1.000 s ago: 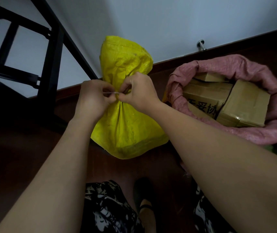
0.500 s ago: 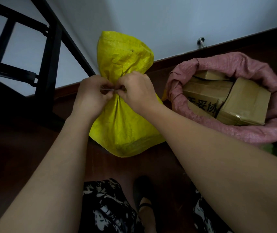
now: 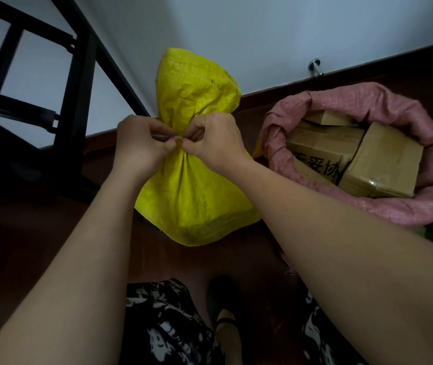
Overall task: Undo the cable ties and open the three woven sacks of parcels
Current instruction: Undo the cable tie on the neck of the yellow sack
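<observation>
At the yellow sack's (image 3: 194,196) neck, little has changed: my left hand (image 3: 139,146) and right hand (image 3: 215,140) still pinch the cable tie (image 3: 166,137).

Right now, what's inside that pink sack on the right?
The pink sack is open, its rim rolled down, showing brown cardboard boxes packed together, one printed with black characters. Whatever lies beneath them is covered.

- Cardboard box (image 3: 323,151), right of centre in the frame, inside the pink woven sack (image 3: 383,104): large black Chinese characters printed on its side face (partly cut off by the sack's rim and the neighbouring box, so not reliably readable).
- No other legible text.
</observation>
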Motion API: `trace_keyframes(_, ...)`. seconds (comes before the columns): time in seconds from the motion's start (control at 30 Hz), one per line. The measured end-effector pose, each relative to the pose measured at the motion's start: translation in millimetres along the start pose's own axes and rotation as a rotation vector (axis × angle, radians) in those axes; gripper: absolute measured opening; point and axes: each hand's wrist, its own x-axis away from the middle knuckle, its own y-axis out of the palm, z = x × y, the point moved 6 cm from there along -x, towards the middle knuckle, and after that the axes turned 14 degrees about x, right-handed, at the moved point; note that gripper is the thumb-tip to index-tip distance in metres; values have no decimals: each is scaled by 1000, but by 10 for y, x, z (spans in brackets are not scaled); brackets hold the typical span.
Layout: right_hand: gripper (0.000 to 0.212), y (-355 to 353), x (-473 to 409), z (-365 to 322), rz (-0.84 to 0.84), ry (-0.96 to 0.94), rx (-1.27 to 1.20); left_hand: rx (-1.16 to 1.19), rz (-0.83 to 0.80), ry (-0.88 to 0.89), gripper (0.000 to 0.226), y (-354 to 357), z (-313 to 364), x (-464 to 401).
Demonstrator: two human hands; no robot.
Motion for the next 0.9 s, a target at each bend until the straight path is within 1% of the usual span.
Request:
trace_keyframes(0.1, 14, -23, 8, 4, 4, 14, 10, 40, 7, -38, 19, 4, -29, -6)
trace_keyframes(0.13, 15, -44, 20, -21, 14, -15, 58, 48, 8, -41, 20, 8, -34, -6)
trace_keyframes(0.23, 22, -94, 64, -201, 77, -239, 395, 32, 7, -17, 20, 21, -30, -4)
trace_keyframes(0.27, 24, -88, 70, -236, 76, -285, 468, 16, 2, -4, 20, 24, -27, -4)
trace_keyframes(0.33, 26, -68, 56, -241, 47, -296, 505, -2, -3, 8, 18, 22, -29, -4)
trace_keyframes(0.53, 26, -77, 42, -204, 32, -274, 454, -35, 7, 56, 16, 14, -17, -14)
trace_keyframes(0.63, 24, -66, 35, -178, 38, -258, 357, -61, -2, 75, 16, 18, -4, -14)
trace_keyframes(0.77, 23, -39, 12, -140, 33, -215, 228, -36, 2, 46, 16, 12, -3, 2)
trace_keyframes(0.9, 17, -46, -3, -97, 44, -173, 128, -12, 17, 14, 17, -19, 3, 3)
